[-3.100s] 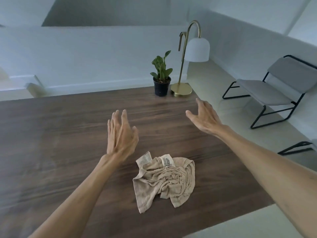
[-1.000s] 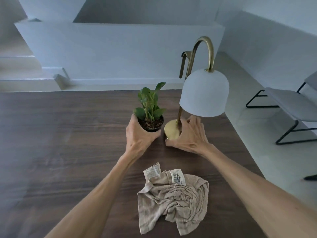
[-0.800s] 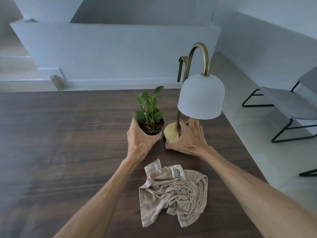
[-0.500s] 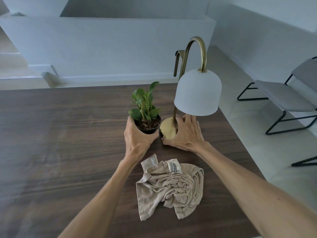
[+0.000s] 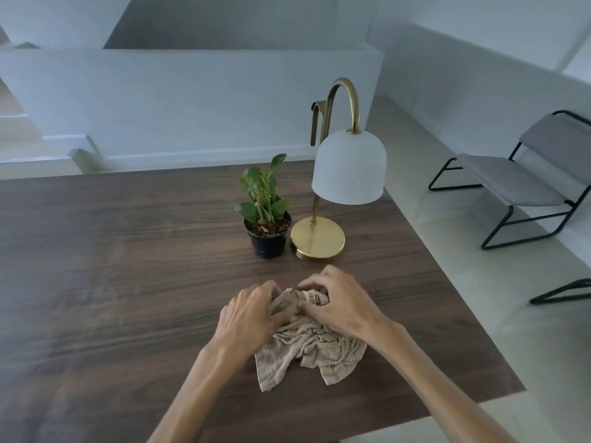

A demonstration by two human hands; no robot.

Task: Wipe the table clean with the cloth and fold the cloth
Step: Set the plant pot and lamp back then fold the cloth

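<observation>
Fingers of both hands are curled into the far edge of the cloth [image 5: 311, 348], and from my remote seat that reads as 2 grips closing on the same bunch of fabric. My left hand [image 5: 248, 316] has its fingertips tucked under a raised fold, and my right hand [image 5: 339, 303] pinches the part that carries the white label [image 5: 315, 297]; I cannot tell how much fabric each thumb has trapped. The beige cloth lies crumpled on the near right part of the table [image 5: 112, 282], its loose corners trailing toward me and its far edge lifted a little between my hands.

Wiping has not begun, as I judge it, so the next move is gathering the cloth into a pad.

Just beyond my knuckles stand the potted plant [image 5: 267, 215] and the lamp [image 5: 335, 187], the pot nearly touching the brass base [image 5: 318, 238]. That is my main worry: a forward sweep could knock the small pot over and spill soil on the wood, or nudge the lamp, which looks top-heavy under its white shade. A second risk is the grip itself, since a pinch on the label alone would let the cloth slip loose.

Farther off, a grey chair [image 5: 518, 183] sits on the pale floor to the right.
</observation>
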